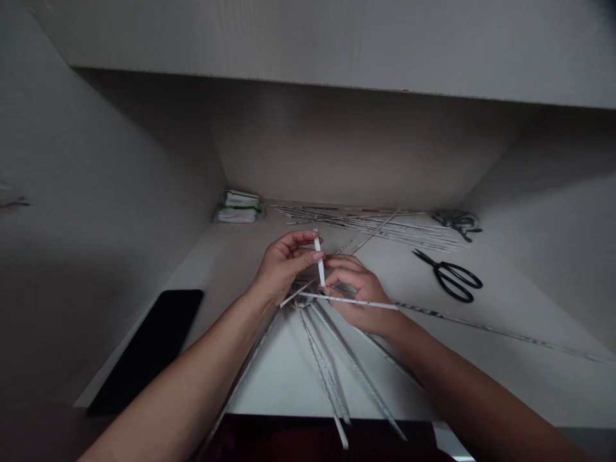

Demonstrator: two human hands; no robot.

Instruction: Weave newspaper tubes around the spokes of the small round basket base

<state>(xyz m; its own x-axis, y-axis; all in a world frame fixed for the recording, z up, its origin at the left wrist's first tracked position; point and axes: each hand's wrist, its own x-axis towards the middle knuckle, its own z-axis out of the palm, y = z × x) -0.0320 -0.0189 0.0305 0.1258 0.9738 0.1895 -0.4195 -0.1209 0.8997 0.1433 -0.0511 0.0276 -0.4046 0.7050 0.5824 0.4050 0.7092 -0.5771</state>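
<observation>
Both my hands meet over the middle of a white desk (481,359), where several thin rolled paper strips (332,372) fan out toward me from one crossing point. My left hand (282,266) pinches a short white strip end (318,260) that stands upright between thumb and fingers. My right hand (356,289) is closed on the crossing of the strips, with one strip (356,301) running sideways under its fingers. The crossing itself is hidden by the fingers.
A pile of more paper strips (375,224) lies at the back. Black scissors (452,276) lie to the right, a second dark tool (457,223) behind them. A folded white pack (239,206) sits back left, a black phone (149,350) at the left edge. A shelf overhangs.
</observation>
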